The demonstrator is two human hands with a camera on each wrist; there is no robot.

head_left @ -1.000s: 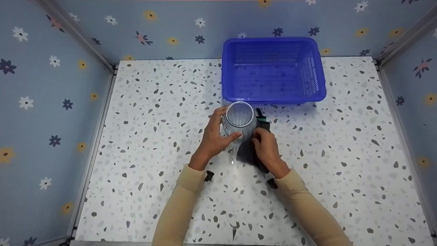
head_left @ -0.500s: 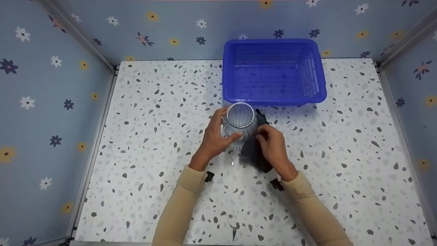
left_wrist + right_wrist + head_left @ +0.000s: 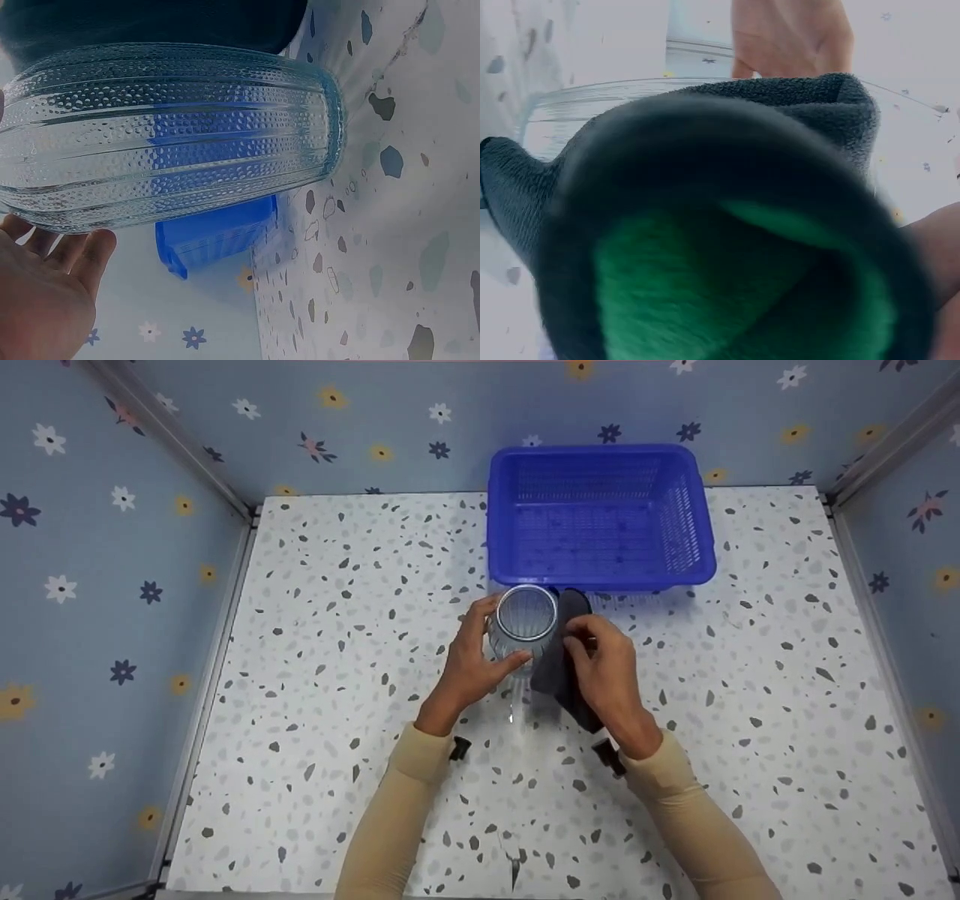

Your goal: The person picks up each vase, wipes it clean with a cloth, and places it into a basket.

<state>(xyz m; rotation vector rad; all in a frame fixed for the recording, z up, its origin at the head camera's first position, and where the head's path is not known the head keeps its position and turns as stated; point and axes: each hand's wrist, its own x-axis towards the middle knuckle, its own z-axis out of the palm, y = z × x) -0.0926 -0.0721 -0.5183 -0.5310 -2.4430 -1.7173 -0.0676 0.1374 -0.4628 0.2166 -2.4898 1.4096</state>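
A clear ribbed glass vase [image 3: 525, 624] stands upright on the speckled tabletop [image 3: 337, 660], just in front of the blue basket [image 3: 600, 517]. My left hand [image 3: 471, 660] grips its left side, thumb and fingers curled round it. My right hand [image 3: 604, 667] holds a dark grey cloth [image 3: 562, 660] against the vase's right side. In the left wrist view the vase [image 3: 172, 131] fills the frame, with the cloth [image 3: 150, 22] dark behind it. In the right wrist view the cloth [image 3: 720, 247], grey with a green inner face, covers most of the vase [image 3: 592, 105].
The blue slotted basket holds nothing that I can see and stands at the back of the table, right of centre. Flowered blue walls [image 3: 112, 547] close the table in on the left, back and right. Bare speckled surface lies to both sides of my arms.
My right hand has moved the cloth up the vase's right side, from low near the table to near the rim. The left hand and the vase have stayed in place.
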